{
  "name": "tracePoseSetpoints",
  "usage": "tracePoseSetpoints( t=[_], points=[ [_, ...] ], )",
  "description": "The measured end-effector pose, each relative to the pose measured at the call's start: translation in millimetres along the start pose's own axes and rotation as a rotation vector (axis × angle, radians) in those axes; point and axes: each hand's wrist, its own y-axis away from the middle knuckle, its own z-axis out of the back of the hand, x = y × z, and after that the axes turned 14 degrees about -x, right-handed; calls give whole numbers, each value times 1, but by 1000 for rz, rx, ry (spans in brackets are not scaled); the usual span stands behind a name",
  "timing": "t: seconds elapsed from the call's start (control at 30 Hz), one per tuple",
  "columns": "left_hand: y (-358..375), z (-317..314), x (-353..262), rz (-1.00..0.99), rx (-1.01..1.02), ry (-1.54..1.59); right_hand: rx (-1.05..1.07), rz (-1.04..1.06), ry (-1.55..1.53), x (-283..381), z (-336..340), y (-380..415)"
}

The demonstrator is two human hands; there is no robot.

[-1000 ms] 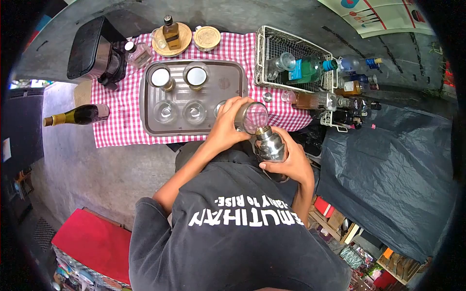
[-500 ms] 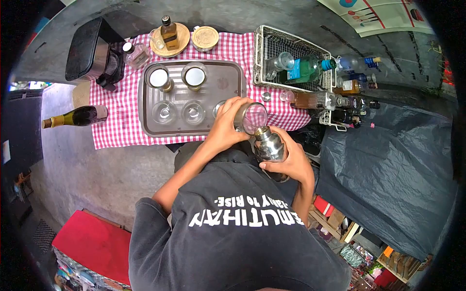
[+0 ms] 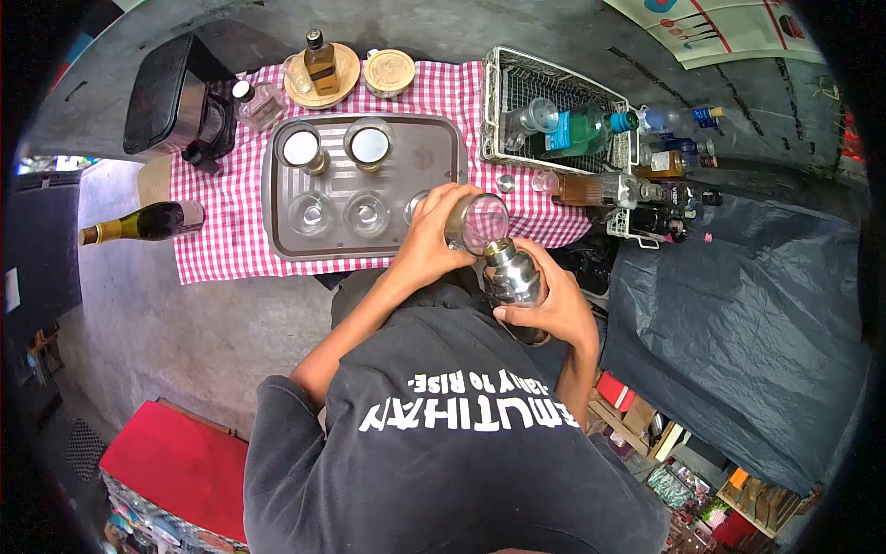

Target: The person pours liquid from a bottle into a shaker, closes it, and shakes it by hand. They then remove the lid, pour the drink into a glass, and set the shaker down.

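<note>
Fingers of my left hand [image 3: 432,242] wrap round a clear drinking glass [image 3: 484,224], tilted with its mouth towards the metal shaker. In my right hand [image 3: 559,309] is that silver shaker [image 3: 513,280], its top touching or very near the glass rim. Whether liquid is running between them cannot be made out. To the left lies a brown tray [image 3: 426,138], bearing two glasses of dark drink with pale tops [image 3: 370,146], two clear glasses [image 3: 367,214] in front of them, and another glass partly hidden behind my left hand.
A wire crate [image 3: 494,111] with bottles stands at the back right, with more bottles [image 3: 666,165] beside it. At the back left are a black machine [image 3: 166,97] and a whisky bottle [image 3: 321,65] on a wooden plate. A green bottle [image 3: 152,222] is at the far left.
</note>
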Motion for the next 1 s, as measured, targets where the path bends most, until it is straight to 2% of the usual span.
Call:
tracePoseSetpoints(
  t=[1.0],
  points=[
    [0,0,5,12,25,48,-23,-19,-1,0,-3,2]
  ],
)
